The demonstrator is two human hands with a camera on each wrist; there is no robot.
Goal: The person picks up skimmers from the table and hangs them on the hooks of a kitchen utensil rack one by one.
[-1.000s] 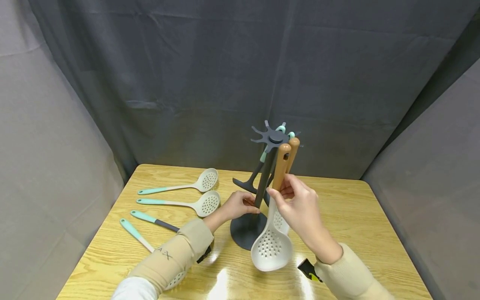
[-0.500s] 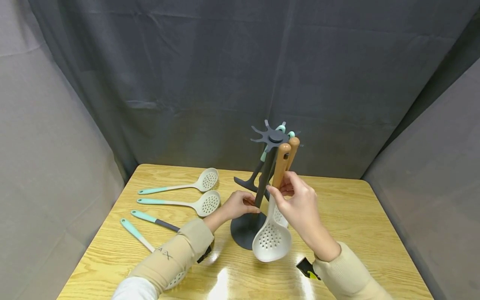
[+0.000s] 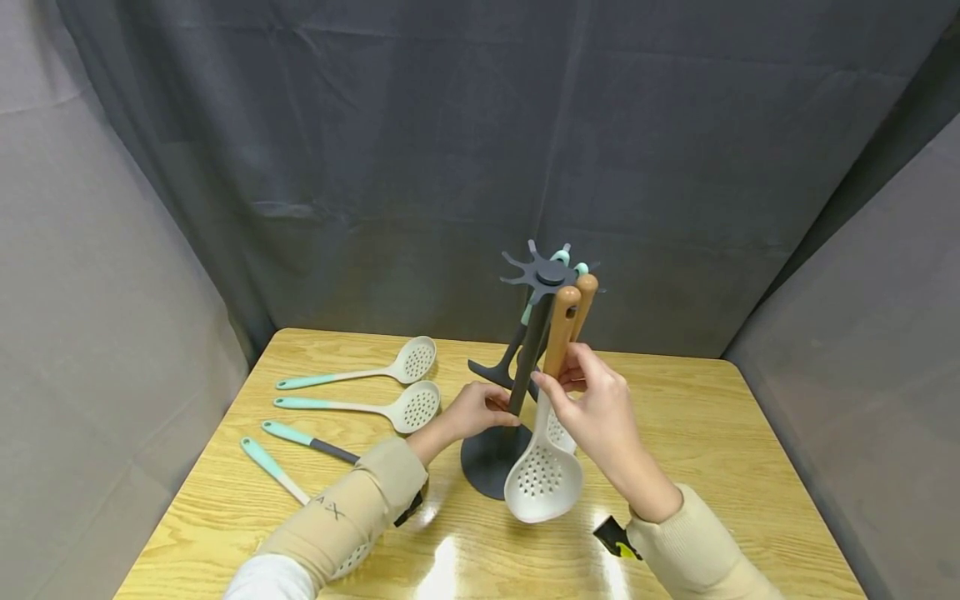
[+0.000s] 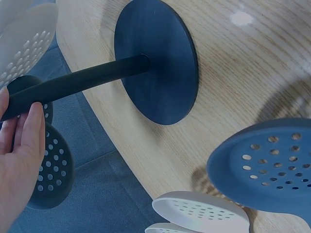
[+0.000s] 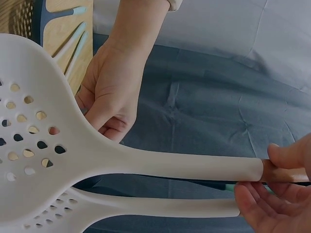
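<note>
The right hand (image 3: 596,400) pinches a white spoon (image 3: 542,487) between thumb and fingers where its wooden handle (image 3: 561,337) meets the pale neck, while the left hand (image 3: 480,410) has its thumb and fingers curled round the post (image 3: 529,358) of the stand (image 3: 551,275). The spoon is nearly upright at the front of the stand, bowl down, handle top close to the hooks (image 3: 522,267); whether a hook has entered the hole (image 3: 572,313) in the handle cannot be told. The likeliest trouble is a false hang: if a hook tip merely leans against the wood, letting go could drop the spoon onto the base (image 4: 165,92) or the table (image 3: 712,467), probably because the thick handle hides the hook from the person's side. A 2nd wooden handle (image 3: 588,287) sits just behind, so a sideways push might knock the 2 spoons together and nudge the rear 1 loose. A hard pull could tip the stand, and easing the left grip too soon would remove its support. Were the post to turn, the dark tool (image 3: 497,367) hanging at the back could swing. Lastly, the left sleeve (image 3: 378,487) crosses above a mint-handled spoon (image 3: 262,458) and may drag it if the arm drops.
</note>
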